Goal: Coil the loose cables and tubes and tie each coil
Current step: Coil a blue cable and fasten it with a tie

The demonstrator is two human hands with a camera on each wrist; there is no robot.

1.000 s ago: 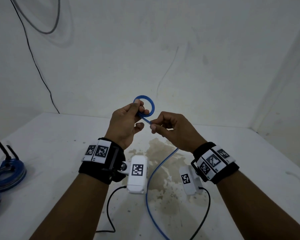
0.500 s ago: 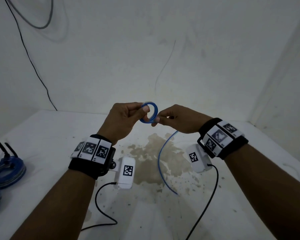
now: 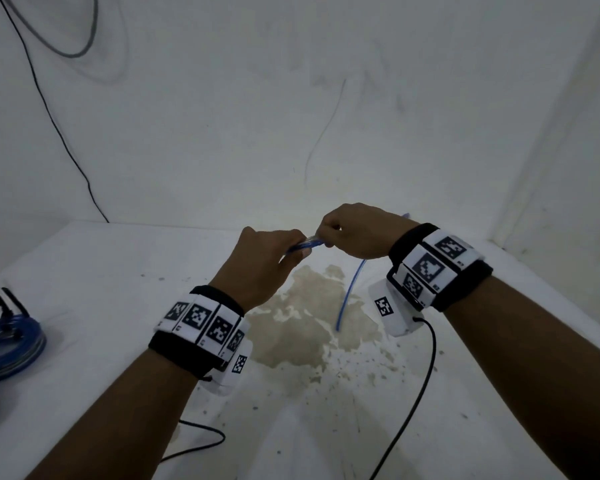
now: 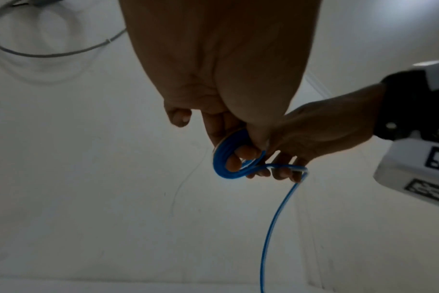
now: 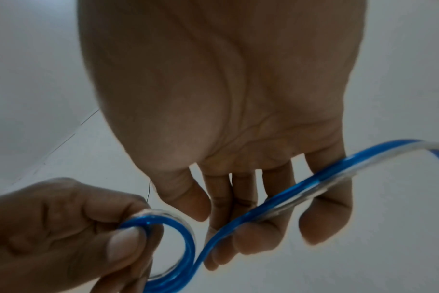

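A thin blue tube is wound into a small coil [image 4: 222, 158] that my left hand [image 3: 274, 252] pinches between thumb and fingers above the table. In the right wrist view the coil [image 5: 186, 243] curls round the left thumb. My right hand [image 3: 347, 233] curls its fingers over the tube [image 5: 288, 192] just right of the coil. The loose tail [image 3: 349, 296] hangs down from the right hand toward the table, its end free. Seen from the head view, the coil lies nearly edge-on between both hands.
A white table [image 3: 118, 289] carries a brown stain [image 3: 302, 327] under my hands. At the left edge lie tied blue coils [image 3: 14, 344] with black ties. Black cables [image 3: 406, 410] run from the wrist cameras. A grey cable [image 3: 84, 39] hangs on the back wall.
Both hands have moved right and farther out. The coil has turned from face-on to nearly edge-on, and the hanging tail has grown shorter and lifted off the table.
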